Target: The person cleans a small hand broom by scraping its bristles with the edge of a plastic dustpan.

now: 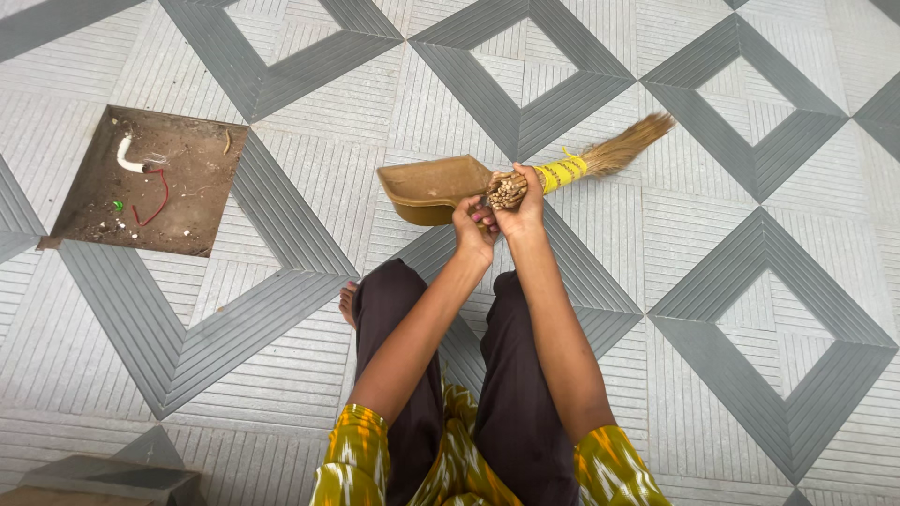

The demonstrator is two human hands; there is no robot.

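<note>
Floor: grey and pale ribbed paving [309, 375] laid in diamond patterns fills the frame, seen from above.
Soil patch: one square opening [187, 201] at the upper left of the frame shows bare dirt in place of a tile, with a white pipe end [127, 156], a red wire [155, 201] and small bits of litter lying in it.
Left hand: the left hand [472, 230] is near the middle of the frame, fingers curled shut around the rear edge of a brown dustpan [431, 185].
Dustpan: it lies just left of centre, its open mouth turned towards the left of the frame, held above the paving.
Right hand: the right hand [521, 211] is closed around the handle end of a grass broom [586, 164], touching the left hand.
Broom: its yellow binding sits just right of the hand, and the bristles point to the upper right.
Person: dark trousers and yellow patterned sleeves show at the lower centre, with bare toes [348, 305] left of the legs.
Lower left corner: a grey block [112, 478] is partly in view.
</note>
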